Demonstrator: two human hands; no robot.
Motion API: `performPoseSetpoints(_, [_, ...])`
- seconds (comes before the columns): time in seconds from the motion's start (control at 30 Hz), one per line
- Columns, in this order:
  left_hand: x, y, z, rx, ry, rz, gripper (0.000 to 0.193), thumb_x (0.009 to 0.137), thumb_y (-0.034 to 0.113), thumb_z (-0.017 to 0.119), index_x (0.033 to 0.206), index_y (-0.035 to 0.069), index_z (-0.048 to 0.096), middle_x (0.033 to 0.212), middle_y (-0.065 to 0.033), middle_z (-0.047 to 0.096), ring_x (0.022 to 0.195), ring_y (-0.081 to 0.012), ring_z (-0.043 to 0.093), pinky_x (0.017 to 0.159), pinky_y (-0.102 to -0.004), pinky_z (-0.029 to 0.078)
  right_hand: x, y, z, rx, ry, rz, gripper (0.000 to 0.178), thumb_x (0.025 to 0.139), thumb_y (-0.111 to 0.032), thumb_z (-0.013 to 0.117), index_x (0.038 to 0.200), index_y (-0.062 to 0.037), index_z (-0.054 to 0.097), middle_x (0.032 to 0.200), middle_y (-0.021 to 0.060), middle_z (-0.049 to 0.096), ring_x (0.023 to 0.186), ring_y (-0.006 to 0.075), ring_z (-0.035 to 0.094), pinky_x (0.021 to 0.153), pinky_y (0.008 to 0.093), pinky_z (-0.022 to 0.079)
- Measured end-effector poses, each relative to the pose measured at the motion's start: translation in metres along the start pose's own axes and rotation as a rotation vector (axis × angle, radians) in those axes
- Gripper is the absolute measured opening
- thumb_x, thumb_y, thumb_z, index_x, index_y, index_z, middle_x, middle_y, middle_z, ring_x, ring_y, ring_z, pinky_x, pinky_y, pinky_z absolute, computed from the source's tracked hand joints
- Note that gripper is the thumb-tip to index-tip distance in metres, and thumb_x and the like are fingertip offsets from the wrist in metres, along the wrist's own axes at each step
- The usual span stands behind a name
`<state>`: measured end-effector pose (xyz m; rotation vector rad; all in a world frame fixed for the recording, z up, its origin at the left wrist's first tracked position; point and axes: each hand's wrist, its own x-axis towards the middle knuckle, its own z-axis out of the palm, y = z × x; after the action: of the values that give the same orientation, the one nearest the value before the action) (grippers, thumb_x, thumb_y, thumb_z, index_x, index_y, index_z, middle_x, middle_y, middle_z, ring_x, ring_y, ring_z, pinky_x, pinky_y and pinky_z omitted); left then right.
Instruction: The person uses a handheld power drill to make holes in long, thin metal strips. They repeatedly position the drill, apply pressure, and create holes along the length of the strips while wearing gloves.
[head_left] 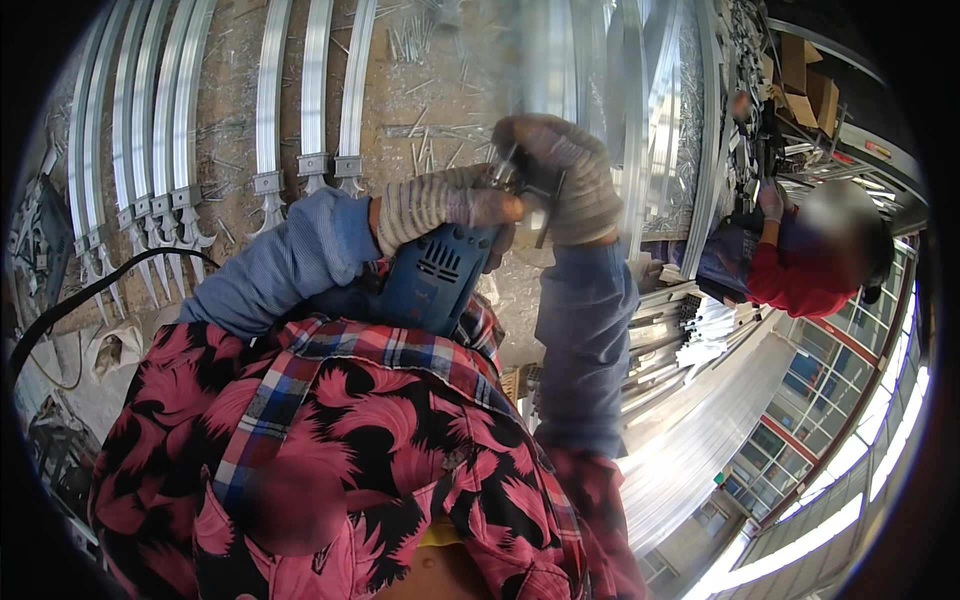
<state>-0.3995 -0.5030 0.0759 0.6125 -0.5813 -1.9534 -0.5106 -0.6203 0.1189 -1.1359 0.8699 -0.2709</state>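
Drill (435, 275), blue-bodied, sits pressed against my chest, long axis running up and right toward the chuck between my hands. Head view only: my left hand (445, 205), in a striped knit glove, wraps the drill's top, fingers clenched near the chuck. My right hand (565, 175), grey-gloved, is just beside it, gripping what looks like a chuck key (548, 215); contact is partly hidden. Both hands nearly touch. Black cord (90, 295) trails left. Aluminium rails (160, 110) lie on the counter (240, 90) beyond. Another person (790, 265) works at right.
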Motion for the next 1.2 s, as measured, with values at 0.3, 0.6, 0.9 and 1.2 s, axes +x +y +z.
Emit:
performPoseSetpoints(0.3, [-0.005, -0.001, 0.011, -0.2, 0.076, 0.043, 0.043, 0.077, 0.046, 0.056, 0.079, 0.003, 0.054, 0.065, -0.0083, 0.057, 0.061, -0.0157, 0.057, 0.055, -0.0248, 0.047, -0.003, -0.002, -0.006, -0.044, 0.001, -0.176, 0.041, 0.076, -0.036, 0.061, 0.097, -0.0011, 0.059, 0.089, 0.0101, 0.062, 0.08, 0.0182, 0.06, 0.066, 0.0288, 0.049])
performPoseSetpoints(0.6, [0.011, -0.014, -0.002, -0.105, -0.014, 0.093, 0.04, 0.077, 0.042, 0.06, 0.085, 0.003, 0.052, 0.06, -0.0079, 0.057, 0.052, -0.0142, 0.056, 0.049, -0.0235, 0.046, -0.061, -0.013, -0.014, -0.738, -0.055, -0.155, 0.056, 0.082, -0.051, 0.045, 0.096, 0.0025, 0.056, 0.071, 0.0092, 0.058, 0.064, 0.016, 0.055, 0.058, 0.0264, 0.044])
performPoseSetpoints(0.9, [0.006, -0.018, 0.009, -0.042, 0.118, 0.117, 0.037, 0.077, 0.029, 0.064, 0.095, 0.002, 0.046, 0.071, -0.007, 0.057, 0.058, -0.0131, 0.056, 0.05, -0.0246, 0.046, -0.069, 0.004, 0.015, -0.912, 0.214, -0.21, 0.051, 0.088, -0.043, 0.038, 0.071, 0.001, 0.058, 0.051, 0.0083, 0.054, 0.048, 0.0174, 0.051, 0.05, 0.0278, 0.041])
performPoseSetpoints(1.2, [0.011, -0.02, 0.003, -0.072, -0.004, 0.171, 0.026, 0.079, 0.026, 0.061, 0.09, 0.004, 0.054, 0.063, -0.007, 0.057, 0.053, -0.013, 0.055, 0.049, -0.0235, 0.046, -0.065, -0.004, 0.002, -0.547, -0.038, 0.171, 0.049, 0.084, -0.049, 0.043, 0.076, -0.0024, 0.058, 0.055, 0.0033, 0.053, 0.048, 0.0125, 0.047, 0.049, 0.0261, 0.039])
